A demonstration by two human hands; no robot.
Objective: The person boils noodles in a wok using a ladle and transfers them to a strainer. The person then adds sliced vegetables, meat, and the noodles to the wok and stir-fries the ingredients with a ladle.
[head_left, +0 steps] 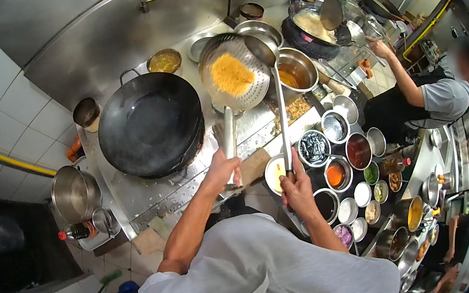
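My left hand (pixel 223 171) is closed round the handle of a perforated strainer (pixel 250 92), held out over the stove. A heap of golden-yellow crumbly food (pixel 231 75) lies in the strainer. In my right hand (pixel 297 189) is the long handle of a ladle (pixel 260 50); its bowl overlaps the strainer's right rim in view, and whether they touch I cannot tell. Left of the strainer sits a large dark wok (pixel 150 126) with a little liquid at its bottom. Behind the ladle's handle stands a steel pot (pixel 296 57) of amber liquid.
Several bowls of ingredients, among them an orange sauce bowl (pixel 335 175), crowd the counter at right. A co-worker (pixel 422 92) stands at a second wok (pixel 307 43) at the upper right. A steel pot (pixel 75 193) and a dark bottle (pixel 78 231) stand at left.
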